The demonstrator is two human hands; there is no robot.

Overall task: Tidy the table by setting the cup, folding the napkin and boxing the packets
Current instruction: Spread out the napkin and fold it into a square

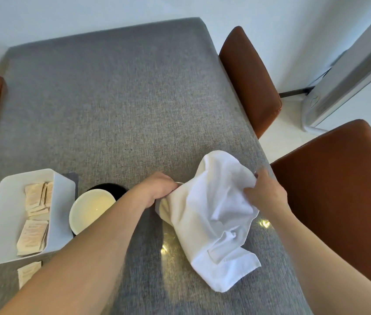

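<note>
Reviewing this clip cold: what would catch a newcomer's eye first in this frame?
First, the crumpled white cloth napkin at the table's near right, gripped by both bare hands: the left hand at its left edge, the right hand at its upper right. Next, at the near left of the grey fabric-covered table, a white rectangular plastic box holding pale paper packets, with a white round cup beside it.

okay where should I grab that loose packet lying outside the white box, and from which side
Pinch the packet's far short edge, coming from above on its left. It lies flat on the table just near the box, and the left forearm covers its right side.
</note>
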